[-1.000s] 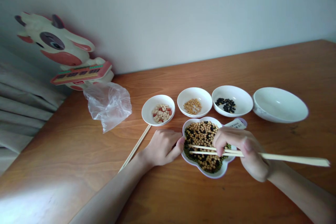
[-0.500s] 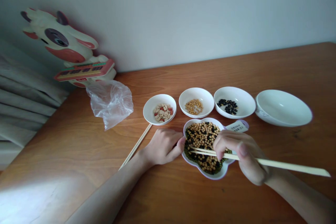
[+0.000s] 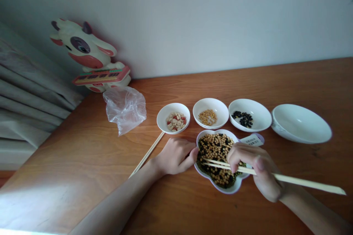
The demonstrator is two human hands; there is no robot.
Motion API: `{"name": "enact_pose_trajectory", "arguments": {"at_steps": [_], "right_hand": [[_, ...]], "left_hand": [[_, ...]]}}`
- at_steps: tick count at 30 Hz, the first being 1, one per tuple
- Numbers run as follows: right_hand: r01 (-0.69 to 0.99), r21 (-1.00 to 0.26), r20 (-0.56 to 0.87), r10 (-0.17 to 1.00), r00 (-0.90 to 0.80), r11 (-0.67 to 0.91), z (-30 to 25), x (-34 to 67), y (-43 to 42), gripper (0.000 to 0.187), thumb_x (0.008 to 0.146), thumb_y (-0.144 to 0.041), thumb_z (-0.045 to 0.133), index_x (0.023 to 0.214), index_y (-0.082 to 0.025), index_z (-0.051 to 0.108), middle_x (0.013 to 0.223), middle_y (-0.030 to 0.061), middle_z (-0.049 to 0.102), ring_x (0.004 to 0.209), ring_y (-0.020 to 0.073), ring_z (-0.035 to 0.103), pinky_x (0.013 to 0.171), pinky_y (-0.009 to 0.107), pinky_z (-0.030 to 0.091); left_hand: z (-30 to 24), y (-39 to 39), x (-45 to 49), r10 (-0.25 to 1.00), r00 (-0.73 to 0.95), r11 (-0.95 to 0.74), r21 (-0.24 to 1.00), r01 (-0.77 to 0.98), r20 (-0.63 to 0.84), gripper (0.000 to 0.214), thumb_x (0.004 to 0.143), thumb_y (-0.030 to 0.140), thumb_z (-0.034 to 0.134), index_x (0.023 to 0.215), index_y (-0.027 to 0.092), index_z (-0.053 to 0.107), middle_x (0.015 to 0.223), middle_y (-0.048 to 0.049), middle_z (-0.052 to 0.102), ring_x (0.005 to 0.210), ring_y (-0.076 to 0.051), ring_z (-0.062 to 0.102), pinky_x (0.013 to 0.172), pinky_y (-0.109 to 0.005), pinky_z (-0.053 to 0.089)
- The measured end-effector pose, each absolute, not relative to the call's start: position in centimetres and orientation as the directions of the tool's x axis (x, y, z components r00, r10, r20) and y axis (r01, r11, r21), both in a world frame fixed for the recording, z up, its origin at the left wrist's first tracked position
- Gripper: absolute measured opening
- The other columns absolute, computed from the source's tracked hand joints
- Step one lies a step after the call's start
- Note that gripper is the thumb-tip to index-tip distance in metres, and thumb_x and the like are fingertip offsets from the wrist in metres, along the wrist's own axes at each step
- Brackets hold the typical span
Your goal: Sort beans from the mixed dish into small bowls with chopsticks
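White lobed dish (image 3: pixel 224 190) of mixed beans (image 3: pixel 215 147) sits between my hands; left grip (image 3: pixel 176 157) loosely curled, empty, against rim, seemingly steadying dish; right grip (image 3: pixel 257 170) clamped on bamboo chopsticks (image 3: pixel 300 179), tips over beans.

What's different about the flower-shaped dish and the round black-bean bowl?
The flower-shaped dish has a wavy rim; the round bowl's rim is smooth. The dish is piled with yellow, black and green beans; the bowl holds a small patch of black beans. The dish sits between the left hand and right hand; the bowl is farther off. Both are white.
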State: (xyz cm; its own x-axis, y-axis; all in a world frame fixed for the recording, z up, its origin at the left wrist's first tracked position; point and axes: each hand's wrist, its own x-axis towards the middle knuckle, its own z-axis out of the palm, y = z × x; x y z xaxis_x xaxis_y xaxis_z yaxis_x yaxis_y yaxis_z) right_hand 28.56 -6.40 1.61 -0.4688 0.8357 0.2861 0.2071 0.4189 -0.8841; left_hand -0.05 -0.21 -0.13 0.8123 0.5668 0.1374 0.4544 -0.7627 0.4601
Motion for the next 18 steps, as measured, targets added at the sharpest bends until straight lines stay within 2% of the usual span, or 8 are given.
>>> {"name": "enact_pose_trajectory", "arguments": {"at_steps": [13,18], "right_hand": [[0.194,-0.887,0.291,0.833,-0.470,0.419,1.59,28.51,-6.48,0.068,0.106,-0.065,0.016,0.081,-0.025,0.065,0.077,0.0082,0.066,0.071,0.0258,0.061,0.069,0.042,0.046],[0.147,-0.896,0.329,0.849,-0.415,0.419,1.39,28.44,-6.54,0.066,0.108,-0.059,0.019,0.079,-0.025,0.068,0.075,0.0076,0.066,0.069,0.0251,0.062,0.069,0.042,0.046]], "left_hand": [[-0.14,-0.22,-0.09,0.572,0.807,-0.764,0.454,0.458,0.147,0.042,0.110,0.034,0.030,0.077,0.019,0.050,0.072,-0.0035,0.063,0.062,-0.015,0.055,0.063,-0.032,0.033],[-0.02,-0.22,-0.13,0.575,0.807,-0.756,0.465,0.461,0.135,0.041,0.110,0.034,0.030,0.078,0.019,0.051,0.073,-0.0040,0.063,0.063,-0.015,0.055,0.063,-0.032,0.034]]}}
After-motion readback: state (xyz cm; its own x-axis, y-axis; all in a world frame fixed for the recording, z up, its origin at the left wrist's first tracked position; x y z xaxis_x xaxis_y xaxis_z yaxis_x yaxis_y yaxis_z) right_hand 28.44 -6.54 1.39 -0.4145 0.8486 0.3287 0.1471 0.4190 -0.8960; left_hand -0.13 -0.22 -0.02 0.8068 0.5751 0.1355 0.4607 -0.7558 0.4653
